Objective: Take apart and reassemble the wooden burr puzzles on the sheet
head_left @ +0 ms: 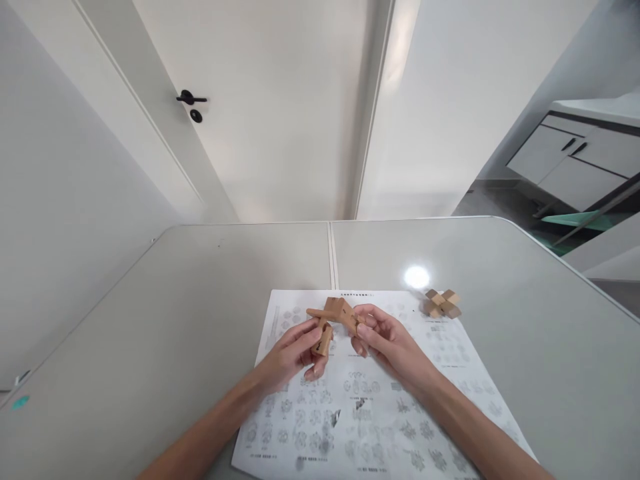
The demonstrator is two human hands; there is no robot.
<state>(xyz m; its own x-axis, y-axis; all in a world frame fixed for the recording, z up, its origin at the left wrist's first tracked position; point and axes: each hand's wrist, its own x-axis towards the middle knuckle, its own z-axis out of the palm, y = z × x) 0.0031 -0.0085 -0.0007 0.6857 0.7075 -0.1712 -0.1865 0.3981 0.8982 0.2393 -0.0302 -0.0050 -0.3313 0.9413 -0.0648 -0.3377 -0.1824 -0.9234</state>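
from my distant seat, i'm seeing the left hand pinching a short light-brown wooden block with a black mark between thumb and fingers. the right hand is pinching the lower right end of a brown blocky wooden piece. both are sitting above a white paper sheet printed with grey diagrams; i'm judging that the outer-end holds are leaving the middle, where the pieces are meeting, visible. whether they are interlocking, i'm not able to tell.

the blocky piece's long axis is slanting from upper left down towards the right hand. a thin brown wooden stick is pointing left, lying nearly level, while the marked block is standing almost upright, leaning slightly right at its top. a star-shaped brown wooden cluster is resting apart, near the sheet's far right corner, perhaps leaving the hands room.
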